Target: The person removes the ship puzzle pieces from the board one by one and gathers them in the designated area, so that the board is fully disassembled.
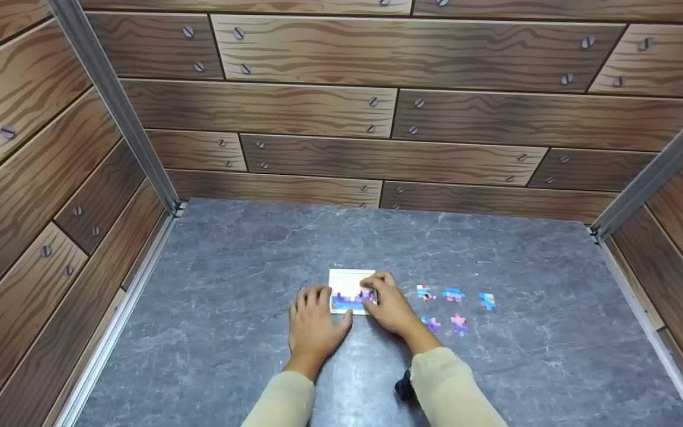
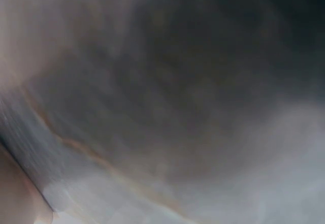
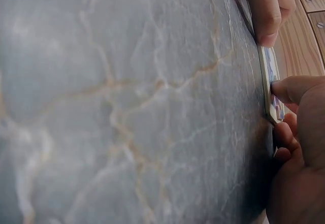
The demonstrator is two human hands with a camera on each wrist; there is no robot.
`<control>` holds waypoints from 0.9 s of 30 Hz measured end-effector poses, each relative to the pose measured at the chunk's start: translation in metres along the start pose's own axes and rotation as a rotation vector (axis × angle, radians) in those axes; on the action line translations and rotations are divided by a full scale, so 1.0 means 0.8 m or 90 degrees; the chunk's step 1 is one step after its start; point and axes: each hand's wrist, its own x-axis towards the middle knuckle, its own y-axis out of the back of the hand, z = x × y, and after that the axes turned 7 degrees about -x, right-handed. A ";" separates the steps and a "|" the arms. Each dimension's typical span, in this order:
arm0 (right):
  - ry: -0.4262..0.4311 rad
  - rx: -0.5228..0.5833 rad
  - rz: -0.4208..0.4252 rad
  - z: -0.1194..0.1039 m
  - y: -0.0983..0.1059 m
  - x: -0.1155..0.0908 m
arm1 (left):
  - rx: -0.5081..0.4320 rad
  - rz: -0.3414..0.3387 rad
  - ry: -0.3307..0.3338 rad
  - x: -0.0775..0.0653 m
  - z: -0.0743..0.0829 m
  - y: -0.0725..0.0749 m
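A small square puzzle tray (image 1: 351, 276) with a white rim lies on the grey table. Blue and purple jigsaw pieces (image 1: 344, 303) fill its lower part; its upper part is bare white. My left hand (image 1: 315, 326) rests at the tray's left side, fingers extended, its thumb at the near edge. Over the tray's right side, my right hand (image 1: 393, 305) bends its thumb and index finger around a purple puzzle piece (image 1: 366, 295). In the right wrist view, the right thumb (image 3: 294, 88) presses on the tray's face (image 3: 270, 66). The left wrist view is dark and blurred.
Right of the tray lie several loose jigsaw pieces, among them a blue one (image 1: 453, 295), another at the far right (image 1: 487, 300) and a pink one (image 1: 459, 324). Wood-patterned walls (image 1: 389, 107) with metal corner posts enclose the marbled table (image 1: 229, 255).
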 end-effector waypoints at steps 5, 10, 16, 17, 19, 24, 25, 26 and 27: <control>0.000 0.006 -0.006 0.001 0.001 0.000 | 0.001 -0.001 -0.002 0.000 -0.002 0.000; -0.002 0.017 -0.008 0.000 0.003 -0.001 | 0.003 -0.001 -0.004 0.000 -0.002 0.000; -0.019 0.013 -0.012 0.001 0.005 0.000 | -0.003 -0.005 0.001 -0.001 0.001 0.002; -0.023 0.011 -0.010 0.001 0.005 0.000 | -0.004 -0.004 0.001 -0.001 0.001 0.002; -0.030 0.012 -0.001 0.002 0.005 0.001 | -0.001 -0.004 0.003 -0.001 0.001 0.002; -0.060 0.020 0.019 0.004 0.004 0.002 | 0.002 -0.005 0.009 -0.001 0.001 0.001; -0.063 0.020 0.023 0.004 0.003 0.002 | 0.001 -0.004 0.009 -0.001 0.001 0.001; -0.066 0.019 0.026 0.004 0.003 0.002 | -0.001 -0.003 0.009 -0.001 0.001 0.001; -0.068 0.018 0.028 0.004 0.003 0.002 | -0.002 -0.002 0.009 -0.001 0.001 0.001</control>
